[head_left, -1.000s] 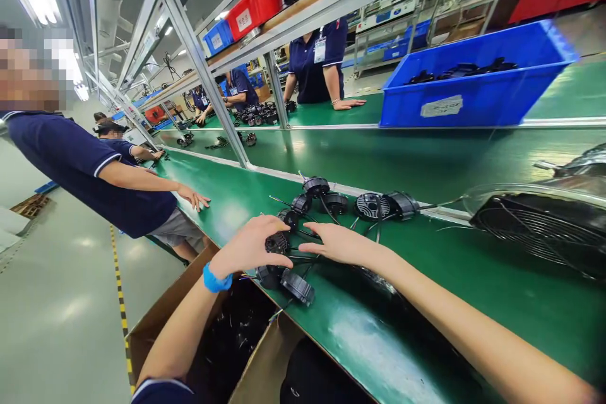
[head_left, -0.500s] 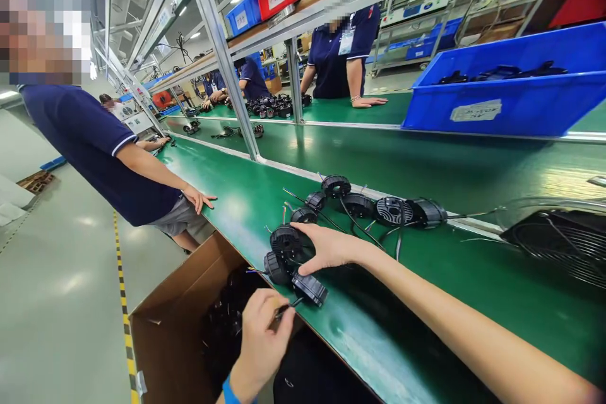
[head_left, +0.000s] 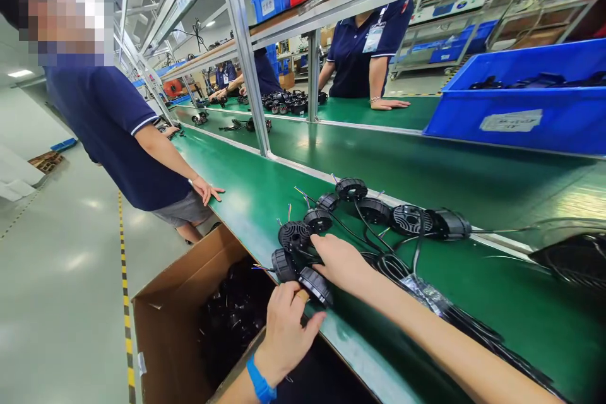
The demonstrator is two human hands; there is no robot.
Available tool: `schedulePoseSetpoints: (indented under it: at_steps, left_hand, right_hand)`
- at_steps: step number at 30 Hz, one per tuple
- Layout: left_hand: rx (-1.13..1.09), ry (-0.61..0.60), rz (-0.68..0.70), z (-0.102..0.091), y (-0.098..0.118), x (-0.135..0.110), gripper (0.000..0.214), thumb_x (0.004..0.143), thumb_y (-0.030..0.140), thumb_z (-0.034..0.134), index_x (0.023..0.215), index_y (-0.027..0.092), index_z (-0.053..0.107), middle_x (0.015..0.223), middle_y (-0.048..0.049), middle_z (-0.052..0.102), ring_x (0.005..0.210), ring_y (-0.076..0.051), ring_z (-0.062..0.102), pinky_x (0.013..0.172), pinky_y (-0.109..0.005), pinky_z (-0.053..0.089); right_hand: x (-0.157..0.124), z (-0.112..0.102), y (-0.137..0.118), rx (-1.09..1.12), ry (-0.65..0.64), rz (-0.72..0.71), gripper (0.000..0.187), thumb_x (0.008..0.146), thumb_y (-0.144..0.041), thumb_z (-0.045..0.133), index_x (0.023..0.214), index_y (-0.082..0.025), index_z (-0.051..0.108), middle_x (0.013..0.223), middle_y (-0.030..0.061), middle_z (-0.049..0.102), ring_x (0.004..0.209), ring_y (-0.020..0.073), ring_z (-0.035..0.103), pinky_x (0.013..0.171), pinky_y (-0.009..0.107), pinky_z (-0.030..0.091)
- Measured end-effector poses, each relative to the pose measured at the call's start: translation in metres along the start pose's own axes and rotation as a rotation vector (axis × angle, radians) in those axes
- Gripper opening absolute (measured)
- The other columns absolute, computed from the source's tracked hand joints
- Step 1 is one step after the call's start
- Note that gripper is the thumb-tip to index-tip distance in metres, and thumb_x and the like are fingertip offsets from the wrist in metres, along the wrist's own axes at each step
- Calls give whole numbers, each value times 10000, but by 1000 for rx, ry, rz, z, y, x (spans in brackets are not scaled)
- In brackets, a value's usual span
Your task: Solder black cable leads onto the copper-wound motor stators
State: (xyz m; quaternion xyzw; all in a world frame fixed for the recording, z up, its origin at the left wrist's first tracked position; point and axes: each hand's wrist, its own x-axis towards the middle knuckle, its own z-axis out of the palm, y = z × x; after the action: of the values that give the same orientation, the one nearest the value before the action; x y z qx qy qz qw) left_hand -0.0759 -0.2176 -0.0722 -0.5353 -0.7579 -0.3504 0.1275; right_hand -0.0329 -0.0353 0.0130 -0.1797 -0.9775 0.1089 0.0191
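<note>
Several round black ribbed housings with thin coloured wires lie on the green bench. My left hand [head_left: 288, 328], with a blue band [head_left: 260, 380] at the wrist, has its fingers curled on the edge of the nearest round black housing [head_left: 316, 287], which lies tilted at the bench edge; the thumb stands apart below. My right hand [head_left: 343, 262] is closed in just beside that housing and a patterned round housing [head_left: 294, 237]. Most of its fingers are hidden, so what they grip does not show. A ribbed housing [head_left: 283, 265] lies between, its wires pointing left.
Below the bench edge stands a cardboard box [head_left: 165, 334] with dark parts inside. More housings [head_left: 411, 219] and coiled black cables [head_left: 391, 265] lie behind my right hand. A blue bin [head_left: 516, 104] stands across the bench. A person [head_left: 123, 132] leans a hand on the bench at left.
My left hand has moved from a short cable up onto the nearest housing's edge. My right hand has drawn its spread fingers in. The view has shifted, showing more coiled cable.
</note>
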Motion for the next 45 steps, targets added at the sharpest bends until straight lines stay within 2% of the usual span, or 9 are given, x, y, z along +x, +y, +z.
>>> schedulePoseSetpoints:
  at_steps: [4, 7, 10, 15, 21, 34, 38, 42, 45]
  left_hand:
    - [34, 5, 13, 5, -2, -2, 223, 859, 276, 695, 1055, 182, 640, 1015, -106, 645, 880, -249, 614, 726, -413, 568]
    - [61, 3, 37, 7, -3, -4, 212, 869, 256, 676, 1064, 184, 633, 1033, -110, 640, 895, -254, 610, 742, -419, 562]
    - [72, -6, 61, 8, -2, -6, 233, 884, 251, 655, 1100, 172, 620, 1068, -123, 631, 923, -255, 606, 769, -424, 558]
    - [99, -12, 80, 10, -2, -5, 141, 933, 158, 547, 1039, 178, 638, 1032, -108, 627, 892, -230, 586, 737, -385, 537]
    - [96, -12, 80, 10, -2, -3, 131, 929, 150, 552, 993, 179, 662, 975, -94, 617, 865, -219, 565, 720, -365, 517]
    - [101, -18, 91, 9, -4, -3, 144, 941, 161, 526, 973, 187, 664, 944, -89, 609, 859, -215, 569, 725, -357, 513]
    - [89, -9, 88, 10, -3, -3, 147, 944, 159, 523, 981, 182, 664, 934, -87, 620, 857, -215, 575, 729, -359, 510]
    - [29, -9, 78, 9, -3, -2, 170, 955, 163, 506, 960, 177, 676, 920, -89, 641, 855, -214, 581, 729, -360, 513]
    - [-78, -4, 41, 6, -10, 6, 215, 981, 191, 483, 964, 177, 697, 851, -76, 663, 791, -193, 588, 698, -334, 515]
  right_hand:
    - [-2, 12, 5, 40, 18, -18, 307, 782, -46, 654, 1068, -142, 596, 1015, 143, 705, 970, 291, 683, 796, 332, 488]
    - [-2, 12, 10, 103, 36, -68, 273, 732, 24, 608, 933, -158, 639, 991, 112, 691, 949, 267, 678, 796, 315, 483]
    - [1, 5, 21, 210, 90, -83, 189, 778, -19, 570, 829, -176, 660, 942, 85, 662, 882, 237, 663, 785, 318, 487]
    - [14, -5, 53, 471, 196, -34, 159, 860, -182, 551, 906, -188, 703, 1062, 74, 675, 1050, 223, 621, 966, 337, 467]
    - [31, 2, 79, 713, 52, 56, 290, 858, -365, 546, 753, -175, 739, 734, 39, 703, 773, 211, 642, 733, 296, 521]
    - [36, -4, 71, 961, -126, 111, 160, 737, -313, 616, 726, -186, 713, 707, 10, 682, 636, 145, 568, 606, 243, 461]
    - [39, 3, 73, 1025, -12, 127, 147, 692, -298, 655, 757, -168, 674, 723, 17, 649, 646, 144, 562, 607, 252, 464]
    - [32, 6, 71, 1120, 179, 146, 450, 702, -388, 655, 1091, -170, 594, 832, 33, 642, 605, 140, 556, 589, 287, 480]
    - [17, 1, 67, 1192, 375, 124, 613, 737, -475, 639, 1260, -197, 481, 985, 62, 644, 713, 159, 603, 723, 339, 531]
